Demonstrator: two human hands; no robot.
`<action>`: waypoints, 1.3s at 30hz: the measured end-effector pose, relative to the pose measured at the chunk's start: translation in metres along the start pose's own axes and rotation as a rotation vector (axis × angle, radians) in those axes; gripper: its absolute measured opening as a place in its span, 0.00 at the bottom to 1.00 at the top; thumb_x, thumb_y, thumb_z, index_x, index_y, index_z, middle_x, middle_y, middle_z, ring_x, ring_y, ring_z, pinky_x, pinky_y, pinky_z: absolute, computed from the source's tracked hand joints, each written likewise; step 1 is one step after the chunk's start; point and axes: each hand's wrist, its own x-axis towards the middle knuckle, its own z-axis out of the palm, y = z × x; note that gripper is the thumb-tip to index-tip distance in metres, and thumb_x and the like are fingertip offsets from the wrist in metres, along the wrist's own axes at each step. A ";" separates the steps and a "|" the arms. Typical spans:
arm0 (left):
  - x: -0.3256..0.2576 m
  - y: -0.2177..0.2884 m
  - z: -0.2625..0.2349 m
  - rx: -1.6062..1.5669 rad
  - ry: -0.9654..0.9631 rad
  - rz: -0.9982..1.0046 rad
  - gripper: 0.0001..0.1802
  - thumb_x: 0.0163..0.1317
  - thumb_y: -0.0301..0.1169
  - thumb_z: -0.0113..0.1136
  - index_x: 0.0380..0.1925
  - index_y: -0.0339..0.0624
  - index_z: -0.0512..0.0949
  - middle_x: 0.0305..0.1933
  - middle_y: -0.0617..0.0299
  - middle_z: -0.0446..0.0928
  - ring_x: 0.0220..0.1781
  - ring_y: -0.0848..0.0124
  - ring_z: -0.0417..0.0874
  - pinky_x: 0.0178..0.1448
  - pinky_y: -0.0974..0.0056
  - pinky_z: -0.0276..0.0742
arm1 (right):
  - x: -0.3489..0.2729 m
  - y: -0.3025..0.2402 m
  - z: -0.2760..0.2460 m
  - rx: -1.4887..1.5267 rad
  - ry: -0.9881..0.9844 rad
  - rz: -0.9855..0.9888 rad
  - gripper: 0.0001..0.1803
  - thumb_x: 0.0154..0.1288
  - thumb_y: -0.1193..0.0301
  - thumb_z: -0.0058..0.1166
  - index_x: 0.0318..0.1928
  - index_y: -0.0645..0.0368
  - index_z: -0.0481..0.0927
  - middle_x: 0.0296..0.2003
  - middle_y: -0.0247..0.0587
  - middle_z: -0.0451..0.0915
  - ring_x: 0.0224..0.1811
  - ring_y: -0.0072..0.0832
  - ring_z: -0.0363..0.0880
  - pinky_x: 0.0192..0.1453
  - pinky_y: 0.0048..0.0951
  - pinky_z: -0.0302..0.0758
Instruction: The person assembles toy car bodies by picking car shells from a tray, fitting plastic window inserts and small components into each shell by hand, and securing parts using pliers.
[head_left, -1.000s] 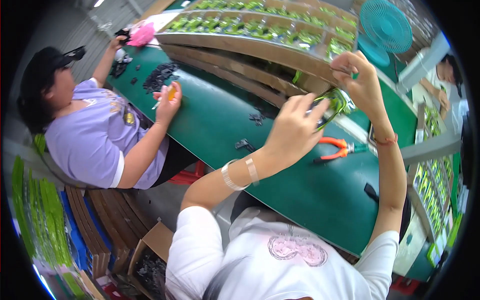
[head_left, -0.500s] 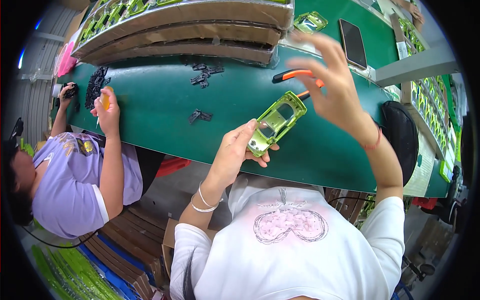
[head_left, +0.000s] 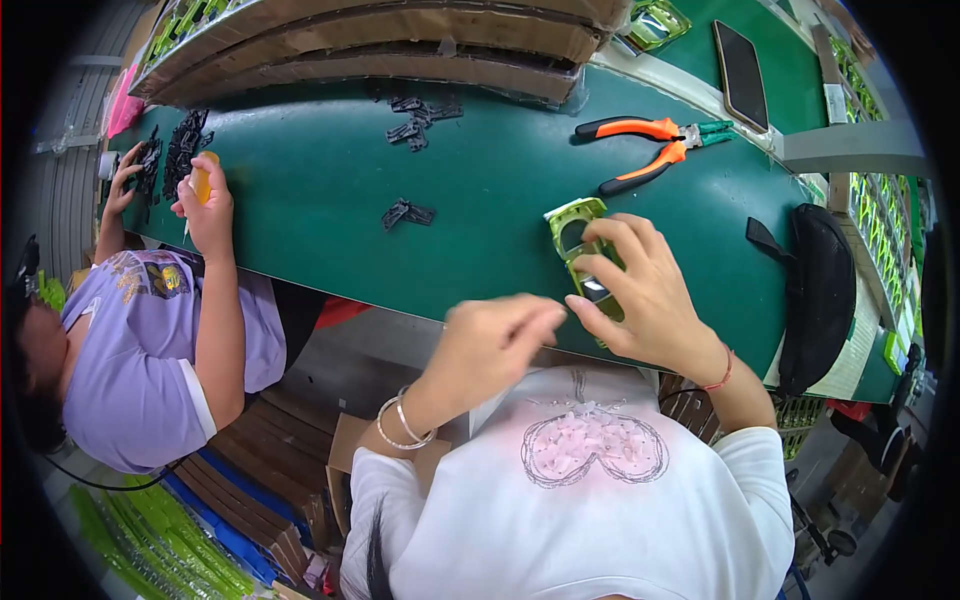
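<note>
Right fingers (head_left: 627, 240) partly hide the green shell (head_left: 574, 212); left fingers (head_left: 537, 316) appear blurred.

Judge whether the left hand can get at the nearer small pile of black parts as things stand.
Probably yes: the nearer pile of black parts lies ahead of the left hand, with only green tabletop visible between them. The hand is blurred, so whether it holds something small is unclear.

Right hand (head_left: 645, 295) holding green car-shaped shell (head_left: 579, 252) by near edge of table (head_left: 480, 250). Left hand (head_left: 488, 345) just left, blurred. Orange-black pliers (head_left: 671, 154) beyond. Small black parts (head_left: 408, 214) farther left. Co-worker (head_left: 150, 370) at left, gripping yellow-handled tool (head_left: 202, 180).
</note>
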 end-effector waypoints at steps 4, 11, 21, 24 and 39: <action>0.012 -0.016 -0.055 0.681 0.722 0.288 0.05 0.67 0.21 0.66 0.41 0.38 0.85 0.39 0.59 0.85 0.36 0.72 0.80 0.38 0.68 0.76 | 0.013 0.016 -0.001 -0.039 -0.097 -0.206 0.14 0.54 0.73 0.69 0.42 0.59 0.82 0.56 0.45 0.76 0.66 0.50 0.72 0.64 0.52 0.72; 0.021 -0.036 -0.100 0.525 0.650 -0.045 0.08 0.65 0.27 0.70 0.42 0.38 0.84 0.41 0.61 0.81 0.39 0.71 0.79 0.37 0.65 0.76 | -0.004 0.031 0.005 -0.061 0.017 -0.250 0.17 0.54 0.77 0.70 0.45 0.57 0.82 0.57 0.41 0.78 0.69 0.47 0.73 0.70 0.58 0.70; 0.018 -0.033 -0.082 0.508 0.663 0.098 0.10 0.57 0.17 0.72 0.39 0.35 0.83 0.33 0.58 0.83 0.33 0.70 0.81 0.36 0.67 0.76 | -0.022 0.048 0.013 0.129 0.164 -0.134 0.17 0.49 0.80 0.73 0.40 0.60 0.81 0.54 0.46 0.79 0.62 0.49 0.80 0.63 0.53 0.78; 0.013 -0.003 -0.051 0.617 0.568 0.323 0.11 0.55 0.16 0.72 0.38 0.36 0.84 0.35 0.57 0.84 0.34 0.65 0.84 0.39 0.64 0.79 | -0.027 0.047 0.015 0.079 0.174 -0.157 0.15 0.49 0.79 0.71 0.39 0.60 0.81 0.51 0.44 0.79 0.61 0.48 0.80 0.61 0.51 0.79; 0.028 0.004 0.020 0.947 0.165 0.676 0.14 0.49 0.23 0.68 0.39 0.35 0.85 0.40 0.60 0.86 0.36 0.66 0.81 0.35 0.63 0.69 | -0.047 0.045 0.025 -0.201 0.281 -0.315 0.11 0.51 0.74 0.67 0.36 0.54 0.82 0.39 0.31 0.82 0.45 0.32 0.80 0.50 0.41 0.71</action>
